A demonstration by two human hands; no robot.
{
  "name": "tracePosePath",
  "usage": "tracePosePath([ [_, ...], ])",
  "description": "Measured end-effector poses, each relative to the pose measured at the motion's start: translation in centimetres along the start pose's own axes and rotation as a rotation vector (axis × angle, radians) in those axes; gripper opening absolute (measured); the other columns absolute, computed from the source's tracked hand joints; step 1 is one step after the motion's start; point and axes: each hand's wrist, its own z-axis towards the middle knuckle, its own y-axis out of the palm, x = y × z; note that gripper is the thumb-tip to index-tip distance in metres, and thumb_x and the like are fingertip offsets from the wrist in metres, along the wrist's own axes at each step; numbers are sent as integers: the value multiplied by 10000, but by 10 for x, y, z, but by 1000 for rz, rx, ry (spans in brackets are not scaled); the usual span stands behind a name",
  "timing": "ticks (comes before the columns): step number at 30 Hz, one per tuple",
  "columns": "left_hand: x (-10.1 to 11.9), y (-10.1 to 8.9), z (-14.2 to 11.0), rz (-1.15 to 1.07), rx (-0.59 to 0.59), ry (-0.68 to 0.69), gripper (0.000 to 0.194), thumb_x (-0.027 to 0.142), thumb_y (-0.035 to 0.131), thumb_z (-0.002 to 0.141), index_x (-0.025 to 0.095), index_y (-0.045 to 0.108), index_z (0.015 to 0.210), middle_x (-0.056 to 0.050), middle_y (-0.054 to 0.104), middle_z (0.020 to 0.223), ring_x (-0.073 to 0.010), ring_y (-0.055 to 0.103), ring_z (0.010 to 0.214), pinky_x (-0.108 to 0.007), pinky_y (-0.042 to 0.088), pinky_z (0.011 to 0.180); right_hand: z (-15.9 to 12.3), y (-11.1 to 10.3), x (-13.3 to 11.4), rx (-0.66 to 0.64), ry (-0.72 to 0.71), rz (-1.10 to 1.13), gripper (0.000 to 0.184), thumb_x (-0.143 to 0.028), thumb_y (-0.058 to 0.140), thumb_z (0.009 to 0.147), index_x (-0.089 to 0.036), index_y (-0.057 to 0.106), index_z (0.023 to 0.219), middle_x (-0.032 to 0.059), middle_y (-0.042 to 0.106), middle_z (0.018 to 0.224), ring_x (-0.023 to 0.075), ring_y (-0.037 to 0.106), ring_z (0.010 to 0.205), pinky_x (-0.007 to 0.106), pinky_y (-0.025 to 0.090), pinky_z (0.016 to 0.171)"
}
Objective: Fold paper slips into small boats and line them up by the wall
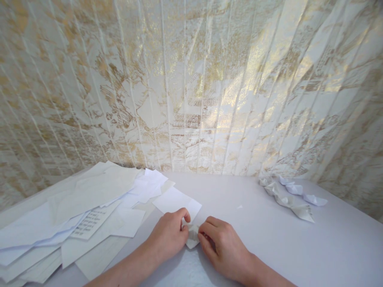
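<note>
Left hand (170, 231) and right hand (223, 245) both pinch the little folded paper (192, 238). I'd hold its edges even and press lightly, so nothing tears.

No word, brand or number can be read here. The only writing in sight is on a white sheet (96, 218) in the heap of papers (98, 187), out to the left of the left hand (170, 232): several short rows of dark print (91, 223), set one below another. From this far off the print is too small and blurred for its letters to be made out, and other papers in the heap lie close about it.
</note>
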Motion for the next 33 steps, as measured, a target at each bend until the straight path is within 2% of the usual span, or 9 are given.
tracePosePath([
  [4, -2, 0, 1, 22, -14, 1, 156, 112, 404, 696, 198, 534, 680, 61, 444, 478, -104, 424, 462, -197, 230, 451, -2, -3, 9, -62, -128, -34, 93, -221, 487, 828, -174, 539, 767, 28, 562, 713, 149, 506, 642, 231, 343, 570],
  [12, -7, -9, 4, 41, -39, 11, 166, 126, 439, 611, 186, 593, 622, 20, 575, 576, -125, 493, 541, -199, 288, 481, 2, -2, 18, -12, -244, -104, 190, -108, 429, 838, -176, 514, 683, 29, 567, 689, 147, 485, 630, 233, 353, 582],
  [18, 1, -17, 9, 1, -133, 106, 234, 196, 469, 676, 204, 695, 734, -1, 663, 706, -142, 576, 633, -202, 365, 555, 4, -4, 15, 24, -342, -74, 272, -104, 335, 881, -175, 534, 709, 42, 581, 696, 155, 486, 634, 244, 372, 582],
  [23, 0, -15, 10, 6, -119, 171, 213, 196, 495, 686, 213, 705, 714, -3, 660, 723, -151, 579, 680, -217, 383, 623, 4, -8, 12, 9, -387, -60, 299, -88, 299, 883, -171, 548, 741, 62, 597, 732, 161, 492, 645, 256, 392, 602],
  [33, 3, -16, 7, 69, -37, 233, 172, 82, 479, 575, 186, 599, 510, 12, 553, 575, -130, 505, 593, -208, 341, 551, 4, -7, 13, 23, -395, -31, 269, -69, 333, 859, -158, 567, 759, 68, 623, 769, 161, 512, 676, 262, 407, 626],
])
